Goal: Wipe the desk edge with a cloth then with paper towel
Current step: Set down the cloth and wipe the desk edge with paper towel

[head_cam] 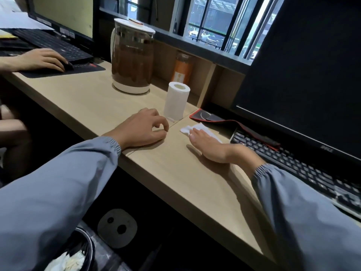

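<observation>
The right hand [211, 147] lies flat, its grip released, straight fingers pressing a small white crumpled sheet of paper towel [187, 129] onto the pale wood-grain laminate worktop [175, 177], well in from the front edge and just beside a black cloth mouse mat with red stitched border [213, 118]. The left hand [142, 130] rests on the same surface near a seam between two panels, its fingers loosely curled and its grip holding nothing. Both arms wear grey-blue sleeves with elastic cuffs. Just beyond the left hand stands an upright white paper towel roll [176, 100], and behind that a tall clear jug with a white lid and base [132, 55], filled with brown liquid. An orange-labelled jar [182, 69] sits in a recess at the back. To the right, a black keyboard [293, 163] lies under a dark flat monitor [302, 75], partly covered by the mat's trailing end. At far left another person's hand [41, 59] covers a dark mouse. Below the worktop, a lined waste bin [82, 249] holds pale scraps.
</observation>
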Action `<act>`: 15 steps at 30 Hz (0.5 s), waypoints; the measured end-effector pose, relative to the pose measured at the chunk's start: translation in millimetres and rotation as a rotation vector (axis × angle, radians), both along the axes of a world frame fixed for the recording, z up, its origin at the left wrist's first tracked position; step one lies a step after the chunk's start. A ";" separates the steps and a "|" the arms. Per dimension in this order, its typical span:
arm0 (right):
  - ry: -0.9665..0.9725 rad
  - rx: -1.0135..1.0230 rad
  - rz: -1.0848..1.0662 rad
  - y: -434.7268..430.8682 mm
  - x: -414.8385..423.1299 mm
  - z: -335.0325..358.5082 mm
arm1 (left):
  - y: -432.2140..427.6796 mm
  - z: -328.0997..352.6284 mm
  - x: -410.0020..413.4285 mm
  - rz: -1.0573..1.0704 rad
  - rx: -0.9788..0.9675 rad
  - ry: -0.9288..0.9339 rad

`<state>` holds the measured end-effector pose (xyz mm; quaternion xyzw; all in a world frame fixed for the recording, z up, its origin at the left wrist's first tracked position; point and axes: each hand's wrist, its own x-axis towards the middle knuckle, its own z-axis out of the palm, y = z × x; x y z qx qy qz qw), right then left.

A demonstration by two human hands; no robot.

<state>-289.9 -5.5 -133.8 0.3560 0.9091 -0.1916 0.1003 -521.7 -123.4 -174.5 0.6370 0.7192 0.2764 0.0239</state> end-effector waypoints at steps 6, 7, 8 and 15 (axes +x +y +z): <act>-0.197 0.104 0.241 -25.1 -9.0 -2.0 | -2.4 0.5 1.4 -0.018 -0.016 -0.008; -0.210 0.051 0.265 -29.6 -2.9 -3.7 | -1.2 0.6 1.2 -0.020 -0.017 0.001; -0.209 0.023 0.303 -29.5 3.5 -6.0 | 0.2 1.2 1.2 -0.020 -0.019 0.009; -0.075 0.163 0.037 15.1 -22.4 -1.3 | 0.9 2.9 -1.0 -0.013 -0.038 0.001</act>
